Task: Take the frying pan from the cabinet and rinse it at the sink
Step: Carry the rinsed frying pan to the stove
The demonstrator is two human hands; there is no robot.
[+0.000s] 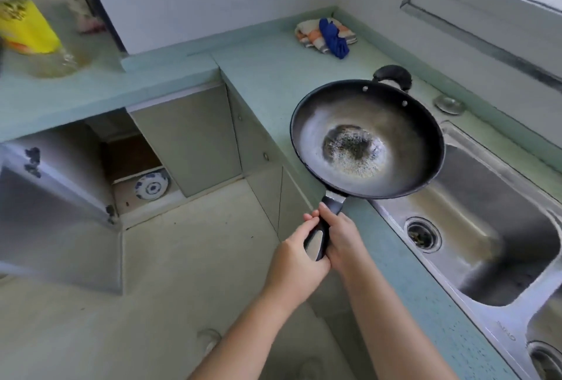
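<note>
Black frying pan (367, 139) is held in the air over the counter edge (273, 75), partly above the steel sink (486, 212); its handle (319, 236) is clasped by left hand (299, 261) and right hand (340, 238). Cabinet (133, 166) stands open.

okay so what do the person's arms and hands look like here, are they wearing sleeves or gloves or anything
Both forearms are bare as far as the picture shows: no sleeves in view. The left hand and right hand have no gloves, and no rings, watch or bracelet show on the fingers or wrists. The nails look short and unpainted, though the picture is soft. Upper arms are out of frame.
</note>
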